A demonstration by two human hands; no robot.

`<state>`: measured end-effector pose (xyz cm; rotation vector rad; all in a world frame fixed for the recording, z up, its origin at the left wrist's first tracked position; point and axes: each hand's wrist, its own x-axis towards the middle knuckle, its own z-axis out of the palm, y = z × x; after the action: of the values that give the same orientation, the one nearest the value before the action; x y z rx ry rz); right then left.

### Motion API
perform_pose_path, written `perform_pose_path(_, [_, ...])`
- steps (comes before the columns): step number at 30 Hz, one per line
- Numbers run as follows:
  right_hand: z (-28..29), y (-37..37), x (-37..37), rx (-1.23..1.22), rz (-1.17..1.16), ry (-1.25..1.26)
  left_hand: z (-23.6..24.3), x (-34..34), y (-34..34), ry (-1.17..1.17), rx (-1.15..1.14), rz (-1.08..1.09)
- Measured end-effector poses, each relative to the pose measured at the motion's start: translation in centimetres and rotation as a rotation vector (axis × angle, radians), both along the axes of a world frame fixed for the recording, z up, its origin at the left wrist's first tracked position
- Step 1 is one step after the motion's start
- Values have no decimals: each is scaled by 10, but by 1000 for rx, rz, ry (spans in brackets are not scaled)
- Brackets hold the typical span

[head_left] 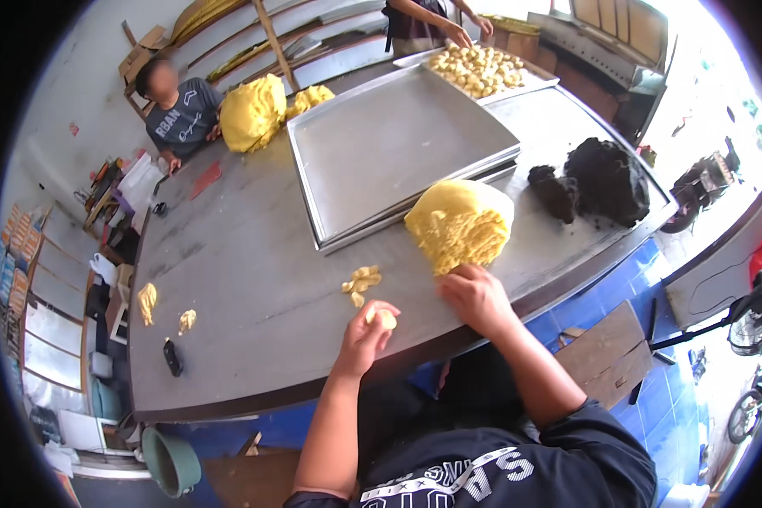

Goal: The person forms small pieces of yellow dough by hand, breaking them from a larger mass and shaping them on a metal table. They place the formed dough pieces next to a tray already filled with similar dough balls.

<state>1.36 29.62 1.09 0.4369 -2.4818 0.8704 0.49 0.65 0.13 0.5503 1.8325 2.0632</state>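
Note:
My left hand [364, 340] is curled around a small pale piece of dough [386, 320], held over the table's near edge. At the lower side of a big yellow lump of dough [461, 222], my right hand [476, 298] has its fingers pinched together against the dough. The lump's near face is rough and torn. Several flat dough scraps [362, 280] lie on the metal table just beyond my left hand.
Stacked metal trays [398, 144] fill the middle. Dark dough [608, 182] lies at right, another yellow mound [254, 114] at far left. One person [182, 110] sits there; another's hands [461, 32] reach to a tray of small dough balls [476, 72]. A black object [173, 357] lies near left.

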Motion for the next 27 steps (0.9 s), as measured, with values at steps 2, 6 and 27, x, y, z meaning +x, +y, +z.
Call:
perform_pose_path(2, [3, 3, 2, 1, 2, -76, 0, -1, 0, 32, 74, 16])
perform_pose_path(6, [3, 6, 3, -9, -35, 38, -3, 0, 4, -17, -28, 48])
perform_pose_path(27, [-3, 5, 3, -70, -10, -58, -1, 4, 4, 2, -56, 65])
